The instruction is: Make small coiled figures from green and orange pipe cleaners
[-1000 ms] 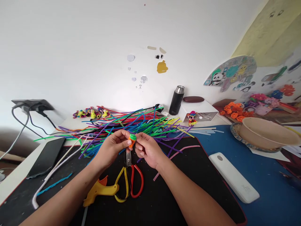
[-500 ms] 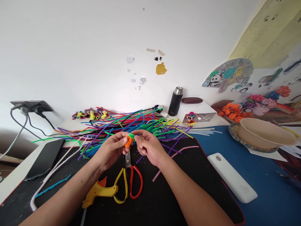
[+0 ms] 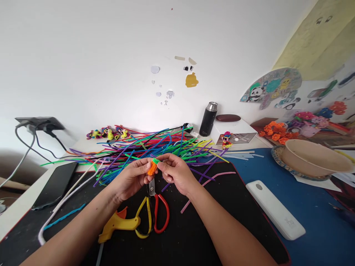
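Since a second ago, the orange-and-green piece (image 3: 152,169) has turned in your fingers, showing more of its ridged orange side. Your left hand (image 3: 130,180) grips the orange body; your right hand (image 3: 177,174) pinches the green top. From the piece, the scissors (image 3: 162,221) lie at six o'clock, the colored stems (image 3: 169,145) at twelve. Toward four, the white case (image 3: 273,207) bears a mark too small to read.
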Demonstrator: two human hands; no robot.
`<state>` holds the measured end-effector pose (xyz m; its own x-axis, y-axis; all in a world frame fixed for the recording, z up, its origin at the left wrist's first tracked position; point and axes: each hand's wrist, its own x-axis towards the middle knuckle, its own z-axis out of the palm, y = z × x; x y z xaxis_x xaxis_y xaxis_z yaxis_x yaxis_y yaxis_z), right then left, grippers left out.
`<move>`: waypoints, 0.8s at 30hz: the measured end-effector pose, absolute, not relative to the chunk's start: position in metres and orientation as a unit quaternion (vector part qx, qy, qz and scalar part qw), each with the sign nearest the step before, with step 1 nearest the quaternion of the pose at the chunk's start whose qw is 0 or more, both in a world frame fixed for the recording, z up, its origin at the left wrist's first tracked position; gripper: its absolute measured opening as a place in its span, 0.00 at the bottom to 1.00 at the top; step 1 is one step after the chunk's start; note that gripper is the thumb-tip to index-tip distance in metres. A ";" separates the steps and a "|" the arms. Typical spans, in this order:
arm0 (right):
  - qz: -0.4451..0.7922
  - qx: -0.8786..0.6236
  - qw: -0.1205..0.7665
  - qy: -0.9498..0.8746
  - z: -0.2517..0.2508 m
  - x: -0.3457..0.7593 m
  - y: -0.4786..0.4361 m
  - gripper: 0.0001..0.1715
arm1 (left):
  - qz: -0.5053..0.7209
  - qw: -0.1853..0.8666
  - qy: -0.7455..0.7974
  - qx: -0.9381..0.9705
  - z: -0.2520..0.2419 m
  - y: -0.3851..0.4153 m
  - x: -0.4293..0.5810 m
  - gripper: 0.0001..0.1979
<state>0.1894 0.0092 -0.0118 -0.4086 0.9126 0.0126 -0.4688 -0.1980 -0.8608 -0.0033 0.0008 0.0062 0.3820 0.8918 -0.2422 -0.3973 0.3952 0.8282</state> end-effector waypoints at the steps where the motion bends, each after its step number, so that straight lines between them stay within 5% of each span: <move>1: 0.727 -0.264 0.473 -0.421 -0.012 0.189 0.009 0.26 | 0.423 0.757 0.357 0.348 0.006 0.001 -0.004 0.20; 17: 0.741 -0.259 0.461 -0.414 -0.010 0.189 0.007 0.27 | 0.430 0.742 0.358 0.370 0.005 0.000 -0.005 0.18; 24: 0.744 -0.272 0.466 -0.395 -0.010 0.189 0.009 0.30 | 0.507 0.606 0.398 0.467 0.008 0.000 0.000 0.20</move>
